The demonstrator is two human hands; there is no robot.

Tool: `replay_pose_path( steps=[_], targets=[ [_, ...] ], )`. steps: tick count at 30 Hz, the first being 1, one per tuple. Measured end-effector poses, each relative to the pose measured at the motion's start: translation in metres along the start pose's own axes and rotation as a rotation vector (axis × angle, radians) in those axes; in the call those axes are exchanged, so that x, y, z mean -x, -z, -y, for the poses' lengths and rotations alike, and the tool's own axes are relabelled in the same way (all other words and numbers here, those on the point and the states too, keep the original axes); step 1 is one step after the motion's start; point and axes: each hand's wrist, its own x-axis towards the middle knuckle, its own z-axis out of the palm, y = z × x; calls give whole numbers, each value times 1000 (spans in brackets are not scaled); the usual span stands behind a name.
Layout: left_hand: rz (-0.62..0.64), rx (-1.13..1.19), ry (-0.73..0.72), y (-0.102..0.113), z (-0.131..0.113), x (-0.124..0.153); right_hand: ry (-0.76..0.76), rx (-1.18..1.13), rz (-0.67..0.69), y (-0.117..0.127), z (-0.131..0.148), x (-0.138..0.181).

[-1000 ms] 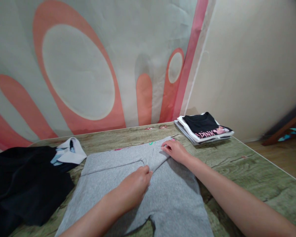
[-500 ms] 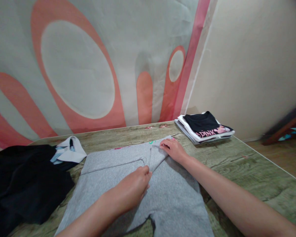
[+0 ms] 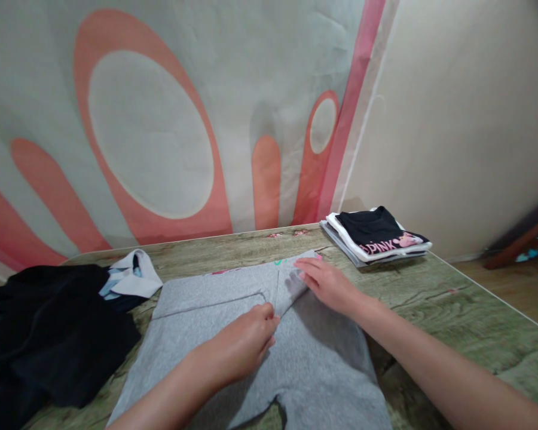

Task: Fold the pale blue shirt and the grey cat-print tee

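Grey pants [image 3: 215, 334] lie spread on the table, their two legs parting towards me around a small gap. Green and pink marks show along their far edge. My left hand [image 3: 253, 334] is closed, pinching a fold of the grey cloth near the middle. To its right and farther off, my right hand [image 3: 325, 283] rests on the far right corner of the pants. Its fingers are stretched out over a folded-over flap, and its thumb is hidden.
A black garment with a white and light-blue collar [image 3: 141, 275] lies crumpled at the left. At the back right sits a stack of folded clothes [image 3: 381, 233], a black top with pink print uppermost. A patterned wall [image 3: 233, 119] rises behind the wood-look table [image 3: 457, 310].
My right hand's fingers have straightened from a curled grip and lie flatter on the cloth. My left hand keeps its pinch. The whole view has shifted slightly.
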Motion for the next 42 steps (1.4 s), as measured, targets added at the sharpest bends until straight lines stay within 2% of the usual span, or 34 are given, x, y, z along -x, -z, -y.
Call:
replay_pose_path(
  steps=[2, 5, 9, 15, 25, 32, 34, 37, 40, 42],
  targets=[
    [-1, -14, -5, -1, 0, 0, 107, 13, 149, -5, 23, 6],
    [-10, -36, -9, -3, 1, -1, 178, 37, 310, -16, 45, 11],
    [-13, -50, -27, -5, 5, -3, 183, 35, 389, -21, 43, 13],
    [-29, -59, -53, -5, 8, -3, 51, 104, 356, -25, 24, 11],
    [-46, -68, -69, -7, 12, -2, -141, 242, 277, -29, 11, 11],
    [-29, -4, -62, 1, 13, -2, -139, 273, 123, -24, 5, 3],
    [-75, 34, -62, 5, 18, -4, -130, 252, 118, -25, 1, 2],
    [-251, 88, -21, 13, 35, -17, -122, 229, 134, -27, -2, 1],
    [-412, 111, 14, 19, 52, -49, -109, 216, 123, -28, -1, 1],
    [-432, 121, -2, 18, 60, -79, -91, 203, 132, -29, 1, 1]
  ],
)
